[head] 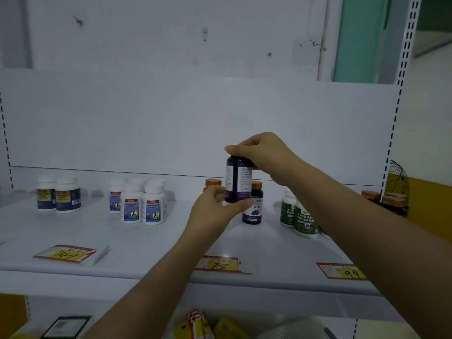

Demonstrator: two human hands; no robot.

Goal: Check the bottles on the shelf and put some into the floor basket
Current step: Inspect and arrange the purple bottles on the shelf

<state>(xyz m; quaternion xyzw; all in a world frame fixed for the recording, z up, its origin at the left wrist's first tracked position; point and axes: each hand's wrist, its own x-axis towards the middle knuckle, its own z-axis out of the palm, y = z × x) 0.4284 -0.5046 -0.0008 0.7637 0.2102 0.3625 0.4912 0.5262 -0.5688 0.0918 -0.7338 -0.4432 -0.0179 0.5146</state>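
I hold a dark purple bottle (pixel 238 178) upright above the white shelf (pixel 151 243), its printed label turned toward me. My right hand (pixel 259 150) grips its cap from above, hiding it. My left hand (pixel 215 206) pinches its base between thumb and fingers. Behind it stand two more purple bottles with orange caps (pixel 254 204), one partly hidden by my left hand. White bottles with blue labels (pixel 143 204) and dark blue labels (pixel 60 195) stand to the left, green-labelled ones (pixel 300 218) to the right. The floor basket is not in view.
Price tags lie on the shelf's front edge: 147 (pixel 67 254), 78 (pixel 220 264) and 99 (pixel 342 271). A black wire basket (pixel 396 189) with orange-capped jars sits at the far right. Yellow packets (pixel 220 326) lie on the lower shelf.
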